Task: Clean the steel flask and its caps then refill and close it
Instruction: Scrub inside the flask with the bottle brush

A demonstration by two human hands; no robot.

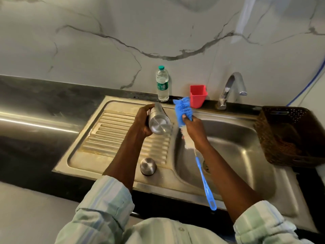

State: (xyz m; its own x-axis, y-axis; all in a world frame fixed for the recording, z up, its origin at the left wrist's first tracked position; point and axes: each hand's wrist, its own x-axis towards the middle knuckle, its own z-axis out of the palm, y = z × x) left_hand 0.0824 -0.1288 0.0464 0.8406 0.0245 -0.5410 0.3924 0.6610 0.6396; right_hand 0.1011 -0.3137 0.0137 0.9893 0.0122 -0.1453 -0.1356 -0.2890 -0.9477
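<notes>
Flask: the steel flask (159, 120) was held above the ribbed draining board, near the board's far edge, tilted with its flat base toward the camera and its mouth end away, toward the wall.
Left hand: the left hand (142, 121) gripped the flask from its left side, fingers curled round the body.
Cap: a steel cap (148, 166) stood on the draining board near its front edge, just left of the basin's front-left corner, well apart from the flask.
Right hand: the right hand (192, 131) was closed round the bristle head of a bottle brush (183, 111), over the basin's left edge, just right of the flask.
Brush: its blue bristles stuck up past the fingers, pale bristles showed below the hand, and the blue handle hung down over the basin toward the sink's front edge.
Sink: the steel sink (246, 155) had its basin on the right and the draining board on the left.
Far edge of the counter: a clear plastic water bottle (162, 84) with a green cap stood by the wall, a red cup (198, 95) to its right, then the tap (231, 88).
Right edge: a dark woven basket (288, 136) sat beside the basin.
</notes>
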